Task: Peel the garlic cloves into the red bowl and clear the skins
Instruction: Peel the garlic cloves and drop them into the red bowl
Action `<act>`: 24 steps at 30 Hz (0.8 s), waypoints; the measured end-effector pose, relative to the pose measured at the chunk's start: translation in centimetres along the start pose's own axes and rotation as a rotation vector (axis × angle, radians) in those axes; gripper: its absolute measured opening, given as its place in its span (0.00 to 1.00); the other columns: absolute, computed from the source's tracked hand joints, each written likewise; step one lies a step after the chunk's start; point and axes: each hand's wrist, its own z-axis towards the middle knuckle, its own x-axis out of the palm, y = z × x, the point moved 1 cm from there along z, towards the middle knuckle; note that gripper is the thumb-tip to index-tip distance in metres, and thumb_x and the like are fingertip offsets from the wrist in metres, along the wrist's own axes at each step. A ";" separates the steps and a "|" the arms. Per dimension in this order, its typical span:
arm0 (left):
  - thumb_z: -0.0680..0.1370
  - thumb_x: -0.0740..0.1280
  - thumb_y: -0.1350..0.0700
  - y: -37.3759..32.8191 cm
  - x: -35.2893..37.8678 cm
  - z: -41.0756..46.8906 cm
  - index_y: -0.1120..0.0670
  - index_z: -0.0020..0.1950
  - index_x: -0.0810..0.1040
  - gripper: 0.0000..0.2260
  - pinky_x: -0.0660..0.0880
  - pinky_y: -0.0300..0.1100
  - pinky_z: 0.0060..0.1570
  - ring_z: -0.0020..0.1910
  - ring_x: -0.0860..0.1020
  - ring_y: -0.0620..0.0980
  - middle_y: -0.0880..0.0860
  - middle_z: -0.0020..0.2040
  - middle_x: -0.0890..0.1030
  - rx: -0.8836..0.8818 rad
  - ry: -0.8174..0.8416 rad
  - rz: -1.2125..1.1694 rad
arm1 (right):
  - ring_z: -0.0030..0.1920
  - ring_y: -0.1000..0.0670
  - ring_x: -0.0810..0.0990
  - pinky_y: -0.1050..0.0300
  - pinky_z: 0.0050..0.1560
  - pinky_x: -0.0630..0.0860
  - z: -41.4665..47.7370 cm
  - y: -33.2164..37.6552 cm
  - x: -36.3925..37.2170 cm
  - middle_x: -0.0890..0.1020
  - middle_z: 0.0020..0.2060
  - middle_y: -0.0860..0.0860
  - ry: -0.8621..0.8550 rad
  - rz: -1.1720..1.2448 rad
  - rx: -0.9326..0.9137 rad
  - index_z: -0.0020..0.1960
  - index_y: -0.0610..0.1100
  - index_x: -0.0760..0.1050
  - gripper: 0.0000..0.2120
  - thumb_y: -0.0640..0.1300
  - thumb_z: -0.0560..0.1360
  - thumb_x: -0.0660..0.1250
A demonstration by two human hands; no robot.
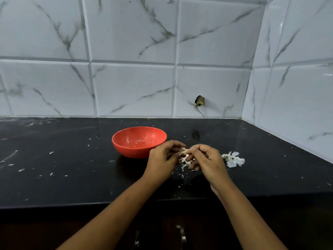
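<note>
Both hands pinch one garlic clove [185, 151] between curled fingertips, the left hand [163, 157] on its left end and the right hand [207, 159] on its right, with loose skin hanging below. The red bowl [139, 141] sits just beside the left hand on the black counter [72, 168]. A pile of skins [234, 159] lies near the right hand.

White veined wall tiles [133, 87], black countertop [54, 177], perhaps a chipped hole [199, 101]

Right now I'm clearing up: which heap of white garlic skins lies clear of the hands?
The papery white heap right of the right hand; the smaller scraps sit below it and the left hand.
</note>
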 end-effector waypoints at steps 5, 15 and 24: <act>0.75 0.67 0.70 0.1 -0.1 0.1 0.57 0.50 0.79 0.10 0.79 0.38 0.39 0.41 0.82 0.47 0.58 0.44 0.83 -0.107 -0.033 -0.172 | 0.28 0.56 0.77 0.67 0.30 0.71 -0.1 0.1 -0.1 0.81 0.31 0.50 -0.003 0.039 -0.002 0.42 0.40 0.79 0.04 0.32 0.73 0.69; 0.74 0.69 0.68 0.0 0.0 0.1 0.52 0.44 0.82 0.11 0.76 0.35 0.34 0.37 0.79 0.42 0.52 0.42 0.83 -0.094 0.019 -0.127 | 0.34 0.57 0.78 0.66 0.32 0.74 0.0 0.2 -0.2 0.82 0.35 0.51 0.049 0.150 -0.046 0.48 0.38 0.78 0.05 0.32 0.73 0.70; 0.74 0.69 0.68 0.0 0.1 0.0 0.52 0.46 0.83 0.11 0.77 0.35 0.36 0.41 0.81 0.41 0.49 0.44 0.84 -0.016 0.036 0.002 | 0.33 0.52 0.73 0.59 0.33 0.73 -0.1 0.0 0.0 0.79 0.35 0.51 0.085 0.056 -0.077 0.42 0.41 0.76 0.06 0.35 0.71 0.73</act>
